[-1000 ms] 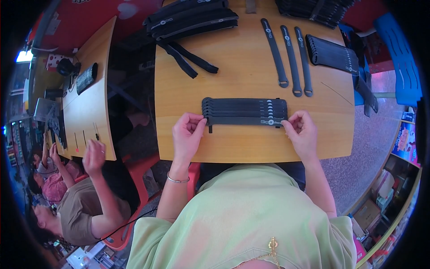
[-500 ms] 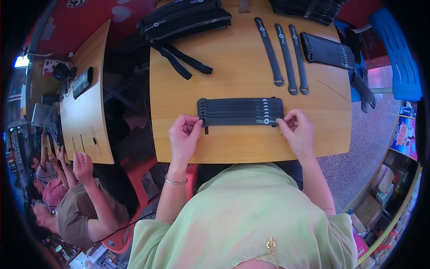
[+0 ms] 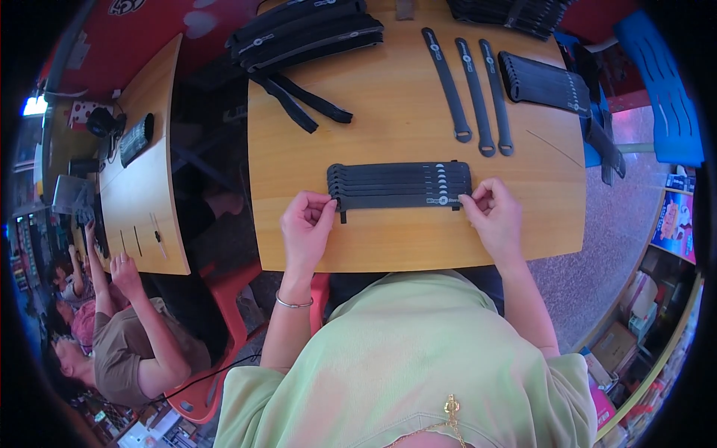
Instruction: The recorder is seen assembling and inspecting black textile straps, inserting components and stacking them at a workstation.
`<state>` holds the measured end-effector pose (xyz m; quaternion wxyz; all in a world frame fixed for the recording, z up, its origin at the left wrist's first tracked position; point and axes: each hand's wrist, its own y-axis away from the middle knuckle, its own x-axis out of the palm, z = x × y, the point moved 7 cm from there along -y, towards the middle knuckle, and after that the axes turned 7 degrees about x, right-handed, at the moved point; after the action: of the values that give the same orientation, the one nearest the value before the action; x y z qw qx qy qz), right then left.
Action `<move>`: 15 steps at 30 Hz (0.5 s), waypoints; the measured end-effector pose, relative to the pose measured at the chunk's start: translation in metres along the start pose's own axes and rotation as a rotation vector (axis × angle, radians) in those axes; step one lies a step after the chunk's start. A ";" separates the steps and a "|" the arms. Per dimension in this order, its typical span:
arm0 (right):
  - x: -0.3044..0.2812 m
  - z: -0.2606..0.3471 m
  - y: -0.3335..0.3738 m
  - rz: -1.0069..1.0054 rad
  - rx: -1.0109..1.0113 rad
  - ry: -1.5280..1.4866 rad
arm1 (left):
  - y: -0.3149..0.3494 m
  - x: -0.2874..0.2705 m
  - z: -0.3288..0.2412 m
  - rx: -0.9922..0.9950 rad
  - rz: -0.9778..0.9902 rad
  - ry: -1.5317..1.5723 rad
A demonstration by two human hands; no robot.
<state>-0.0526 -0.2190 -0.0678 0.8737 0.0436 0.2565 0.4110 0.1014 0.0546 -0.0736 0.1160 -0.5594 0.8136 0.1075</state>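
Several black hook-and-loop straps [image 3: 392, 181] lie overlapped in a neat, stepped row on the table in front of me, with white printing toward their right ends. At the left end of the nearest strap, my left hand [image 3: 305, 230] pinches the edge between thumb and fingertips. My right hand [image 3: 495, 218] is closed in the same way on that strap's right end. Small black tabs [image 3: 343, 216] stick out below the row near both ends. Exactly how the straps are joined beneath is hidden.
Farther back on the wooden table [image 3: 299, 164] lie three loose straps [image 3: 478, 97], a strap bundle [image 3: 544, 84], large strap stacks [image 3: 306, 37] and two dark strips [image 3: 302, 101]. A thin stick [image 3: 556, 148] rests at right. Left, a co-worker [image 3: 142, 336] sits by another table [image 3: 149, 194].
My hands stay on the strap's two ends, with hardly any movement. At the left, the co-worker's raised hand has shifted slightly left, and another arm farther back has moved.
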 end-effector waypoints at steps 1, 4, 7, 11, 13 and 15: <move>0.000 0.000 0.000 -0.001 0.001 -0.001 | 0.000 0.000 -0.001 0.005 -0.004 0.004; 0.000 0.003 0.000 0.001 -0.010 -0.002 | 0.000 0.000 -0.001 0.013 -0.012 0.008; -0.001 0.002 0.000 -0.008 -0.009 0.012 | 0.001 0.001 -0.002 0.024 -0.021 0.002; -0.003 0.000 -0.002 0.015 -0.015 -0.043 | 0.001 0.002 -0.006 0.056 -0.040 -0.019; -0.001 0.001 -0.006 0.049 0.017 -0.113 | 0.001 0.002 -0.008 0.075 -0.054 -0.050; -0.006 0.016 -0.017 0.035 -0.017 -0.305 | 0.002 0.001 -0.008 0.093 -0.067 -0.080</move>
<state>-0.0359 -0.2321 -0.0562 0.8956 0.1027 0.1163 0.4169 0.0992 0.0521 -0.0658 0.1778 -0.5756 0.7933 0.0881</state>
